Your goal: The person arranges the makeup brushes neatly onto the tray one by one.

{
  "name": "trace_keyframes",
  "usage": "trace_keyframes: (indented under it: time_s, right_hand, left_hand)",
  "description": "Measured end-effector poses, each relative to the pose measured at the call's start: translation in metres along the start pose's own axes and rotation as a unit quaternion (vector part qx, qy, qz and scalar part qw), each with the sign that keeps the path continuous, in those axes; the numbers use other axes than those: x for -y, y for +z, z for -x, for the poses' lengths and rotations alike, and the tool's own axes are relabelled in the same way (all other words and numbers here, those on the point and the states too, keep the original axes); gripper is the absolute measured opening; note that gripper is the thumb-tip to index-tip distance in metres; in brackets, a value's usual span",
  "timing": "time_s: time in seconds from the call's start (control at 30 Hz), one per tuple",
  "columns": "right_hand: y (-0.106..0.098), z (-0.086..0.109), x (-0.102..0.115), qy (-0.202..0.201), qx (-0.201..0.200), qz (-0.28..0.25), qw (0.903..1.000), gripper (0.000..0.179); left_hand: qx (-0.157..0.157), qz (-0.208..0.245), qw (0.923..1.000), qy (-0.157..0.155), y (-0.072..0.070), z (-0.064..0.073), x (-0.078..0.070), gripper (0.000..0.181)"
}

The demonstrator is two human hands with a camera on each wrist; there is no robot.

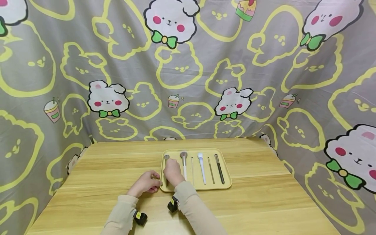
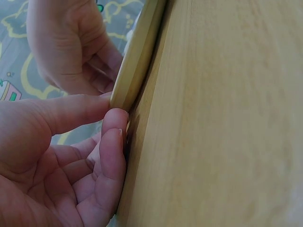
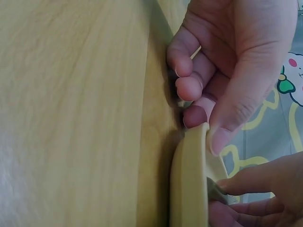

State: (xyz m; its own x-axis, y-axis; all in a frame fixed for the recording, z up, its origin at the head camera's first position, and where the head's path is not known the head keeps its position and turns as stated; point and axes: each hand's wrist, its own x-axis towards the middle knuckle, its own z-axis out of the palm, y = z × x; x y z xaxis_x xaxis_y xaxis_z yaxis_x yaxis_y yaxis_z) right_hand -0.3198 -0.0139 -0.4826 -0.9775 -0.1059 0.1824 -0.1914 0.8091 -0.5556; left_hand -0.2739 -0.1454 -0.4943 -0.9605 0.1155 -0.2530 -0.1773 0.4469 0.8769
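My left hand [image 1: 147, 182] is at the left front corner of a pale yellow tray [image 1: 205, 188]. In the left wrist view its thumb and fingers pinch the tray's rim [image 2: 135, 56]. Over the tray's left part, my right hand [image 1: 173, 171] holds the leftmost makeup brush [image 1: 166, 157]; its grey bristles point to the back and the hand hides much of the handle. The right wrist view catches a dark piece of this brush [image 3: 215, 191] between the right fingers [image 3: 253, 179], just inside the tray wall.
Several more brushes lie side by side in the tray: a large one with a white handle [image 1: 184, 160], a thin pale one [image 1: 192, 171], a white-blue one [image 1: 202, 168], a thin brown one [image 1: 211, 171] and a black one [image 1: 219, 169]. Patterned cloth [image 1: 188, 65] surrounds the wooden table [image 1: 258, 195].
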Motion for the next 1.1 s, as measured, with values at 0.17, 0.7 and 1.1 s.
trace_keyframes:
  time_s: [0.17,0.7,1.1]
  right_hand:
    - [-0.0004,0.0022,0.0029,-0.007,-0.015,0.015,0.9998,0.01]
    - [0.0008,0.0026,0.0037,-0.016,-0.026,0.041,0.9987,0.013]
    - [-0.0034,0.0039,0.0044,-0.019,-0.019,0.038,0.9989,0.016]
  left_hand:
    - [-0.003,0.0,1.0,-0.003,0.0006,0.0,-0.0003,0.029]
    - [0.0,0.007,1.0,-0.001,0.0004,0.0004,-0.001,0.028]
    - [0.001,0.006,1.0,0.001,0.0004,-0.0002,0.0,0.028]
